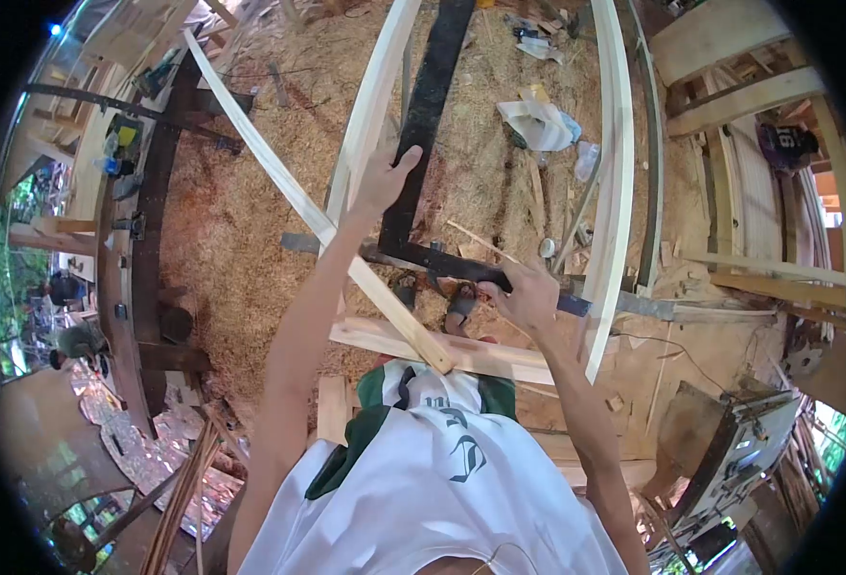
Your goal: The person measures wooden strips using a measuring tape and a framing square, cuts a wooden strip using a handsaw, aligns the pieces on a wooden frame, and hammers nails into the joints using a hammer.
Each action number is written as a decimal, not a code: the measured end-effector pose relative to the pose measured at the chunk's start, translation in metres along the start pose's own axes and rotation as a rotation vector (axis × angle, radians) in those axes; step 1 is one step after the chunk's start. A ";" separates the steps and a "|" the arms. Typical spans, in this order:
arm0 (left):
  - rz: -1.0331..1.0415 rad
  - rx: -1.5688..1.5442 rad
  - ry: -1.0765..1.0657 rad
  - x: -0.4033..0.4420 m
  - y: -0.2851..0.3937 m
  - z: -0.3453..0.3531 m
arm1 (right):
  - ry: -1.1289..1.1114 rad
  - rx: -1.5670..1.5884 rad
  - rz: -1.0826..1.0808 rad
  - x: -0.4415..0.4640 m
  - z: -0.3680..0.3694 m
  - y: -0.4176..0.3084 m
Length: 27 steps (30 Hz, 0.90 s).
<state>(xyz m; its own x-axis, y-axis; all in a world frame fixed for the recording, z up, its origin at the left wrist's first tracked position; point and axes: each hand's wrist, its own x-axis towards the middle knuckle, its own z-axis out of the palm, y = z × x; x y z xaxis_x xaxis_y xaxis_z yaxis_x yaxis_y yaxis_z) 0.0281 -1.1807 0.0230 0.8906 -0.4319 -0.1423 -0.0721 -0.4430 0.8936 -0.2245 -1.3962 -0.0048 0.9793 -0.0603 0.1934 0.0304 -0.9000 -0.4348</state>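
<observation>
A large black L-shaped carpenter's square [431, 105] spans the space between the rails of a pale wooden frame. My left hand [385, 182] is closed on its long arm, with the thumb lying over the top face. My right hand [526, 292] grips the short arm close to its end. Under my left hand runs the frame's left rail [370, 105]; whether the hand touches it I cannot tell. The right rail [615, 182] stands beyond my right hand. A diagonal batten [298, 196] crosses beneath my left forearm and rests on the crosspiece [500, 360] near my waist.
Sawdust and shavings cover the floor [241, 201]. Plastic bags [538, 125] lie inside the frame area. A dark beam [131, 287] runs along the left, and stacked timber [749, 101] stands at the right. Another person [789, 142] is at the far right. A grey bar [648, 305] passes below the square.
</observation>
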 end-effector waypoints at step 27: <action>0.917 1.146 -0.709 0.121 -0.012 -0.038 | -0.380 0.019 0.270 0.002 0.055 -0.036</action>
<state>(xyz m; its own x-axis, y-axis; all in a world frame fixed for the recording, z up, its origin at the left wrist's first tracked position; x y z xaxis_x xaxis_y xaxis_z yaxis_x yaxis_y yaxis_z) 0.1535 -1.1976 0.0109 0.0134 -0.9760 -0.2173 -0.9976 -0.0279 0.0637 -0.2121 -1.3403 -0.0374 0.9566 -0.1259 -0.2629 -0.2354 -0.8656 -0.4419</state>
